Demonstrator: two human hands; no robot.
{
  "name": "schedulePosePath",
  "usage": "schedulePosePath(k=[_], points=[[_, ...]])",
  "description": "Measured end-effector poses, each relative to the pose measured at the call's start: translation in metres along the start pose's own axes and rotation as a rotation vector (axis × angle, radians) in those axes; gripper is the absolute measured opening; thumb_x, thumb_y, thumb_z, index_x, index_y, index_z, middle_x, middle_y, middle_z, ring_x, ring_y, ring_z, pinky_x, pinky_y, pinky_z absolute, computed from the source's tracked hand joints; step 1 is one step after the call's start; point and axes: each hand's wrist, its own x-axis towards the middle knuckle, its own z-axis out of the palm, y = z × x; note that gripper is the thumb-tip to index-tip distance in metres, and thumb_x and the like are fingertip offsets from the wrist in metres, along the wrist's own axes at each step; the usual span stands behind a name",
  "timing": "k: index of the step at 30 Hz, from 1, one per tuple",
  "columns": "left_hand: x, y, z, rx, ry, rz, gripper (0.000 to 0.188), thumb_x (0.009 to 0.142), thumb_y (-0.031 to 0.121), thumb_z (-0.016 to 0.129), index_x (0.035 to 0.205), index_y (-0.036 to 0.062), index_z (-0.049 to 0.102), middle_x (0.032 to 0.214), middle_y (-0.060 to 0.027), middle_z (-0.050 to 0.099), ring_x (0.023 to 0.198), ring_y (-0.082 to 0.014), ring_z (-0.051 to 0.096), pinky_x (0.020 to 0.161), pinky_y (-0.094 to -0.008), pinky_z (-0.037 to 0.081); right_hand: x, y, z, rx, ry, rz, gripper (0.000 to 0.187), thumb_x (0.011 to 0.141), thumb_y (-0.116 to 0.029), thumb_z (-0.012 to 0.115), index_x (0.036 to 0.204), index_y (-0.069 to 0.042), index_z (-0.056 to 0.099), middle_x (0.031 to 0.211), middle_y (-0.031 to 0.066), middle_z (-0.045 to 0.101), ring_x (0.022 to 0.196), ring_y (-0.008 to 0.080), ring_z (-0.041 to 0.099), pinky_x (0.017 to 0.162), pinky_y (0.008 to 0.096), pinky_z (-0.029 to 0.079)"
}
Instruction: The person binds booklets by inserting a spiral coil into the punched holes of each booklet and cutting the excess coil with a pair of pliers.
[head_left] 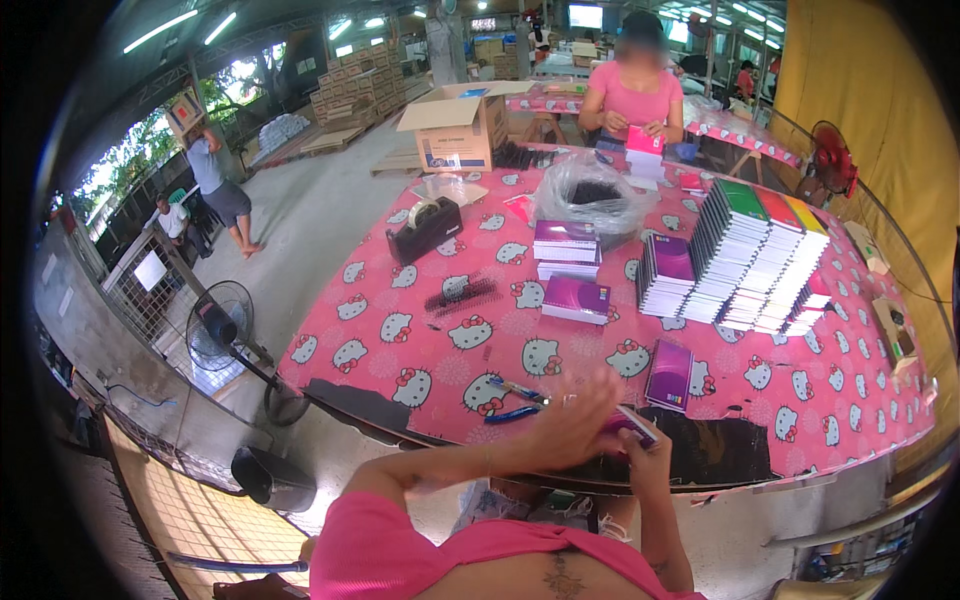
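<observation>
I have the purple notebook (628, 422) up in the right hand (650, 455), thumb and fingers clamped on its near end, held at the close edge of the table (440, 360). Left hand (578, 412) is spread flat just by its other end and motion-blurred; can't tell whether it touches. Main risk as I judge it: one-hand grip, so a brisk brush from the left could twist the notebook loose and drop it off the edge, floor side.

Right under that, the black torn strip (715, 450) looks ragged; a cover corner could snag or scuff there if lowered carelessly. Blue-handled pliers (512, 414) lie just left of the left hand, so a wide sweep could knock them. Loose notebook (670, 373) sits just beyond the right hand; an elbow or knuckle might shove it.

Farther out, I'd flag the tall notebook stacks (738, 250): stepped, somewhat uneven, could slide if the table gets bumped. Low purple pile (576, 298) seems steadier. Black wire coils (465, 294) lie loose, likely to tangle if dragged.
</observation>
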Motion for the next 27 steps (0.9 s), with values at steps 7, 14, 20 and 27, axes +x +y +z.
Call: schedulePosePath(k=[7, 14, 20, 27], points=[[0.002, 0.011, -0.004, 0.054, -0.215, -0.045, 0.086, 0.095, 0.063, 0.046, 0.149, -0.0042, 0.038, 0.159, -0.0228, 0.034, 0.148, -0.0387, 0.029, 0.117, -0.0649, 0.012, 0.004, 0.022, -0.013, -0.072, -0.018, -0.031, 0.030, 0.095, -0.009, 0.070, 0.123, 0.002, 0.069, 0.098, -0.0002, 0.069, 0.085, 0.0064, 0.060, 0.073, 0.0234, 0.050], [-0.003, 0.012, 0.018, -0.061, -0.159, 0.003, 0.085, 0.095, 0.058, 0.050, 0.150, -0.0052, 0.037, 0.154, -0.0255, 0.038, 0.146, -0.0398, 0.032, 0.116, -0.0648, 0.017, 0.012, 0.010, -0.017, -0.144, 0.065, 0.136, 0.034, 0.090, -0.001, 0.065, 0.124, 0.001, 0.068, 0.103, 0.0056, 0.071, 0.091, 0.0088, 0.063, 0.082, 0.0263, 0.053], [0.025, -0.005, 0.021, 0.093, -0.196, -0.046, 0.090, 0.095, 0.063, 0.048, 0.151, -0.0063, 0.034, 0.158, -0.0260, 0.032, 0.150, -0.0393, 0.026, 0.117, -0.0676, 0.009, 0.023, 0.038, -0.033, -0.408, -0.130, -0.123, 0.039, 0.087, 0.000, 0.067, 0.126, -0.001, 0.067, 0.108, 0.0134, 0.075, 0.094, 0.0121, 0.065, 0.086, 0.0318, 0.053], [0.032, 0.003, 0.024, 0.033, -0.290, -0.054, 0.088, 0.098, 0.062, 0.043, 0.153, -0.0053, 0.032, 0.162, -0.0242, 0.027, 0.153, -0.0389, 0.020, 0.117, -0.0678, 0.006, 0.022, 0.037, -0.032, -0.376, -0.132, -0.180, 0.044, 0.085, -0.003, 0.069, 0.129, -0.002, 0.065, 0.099, 0.0183, 0.074, 0.087, 0.0149, 0.067, 0.085, 0.0329, 0.053]])
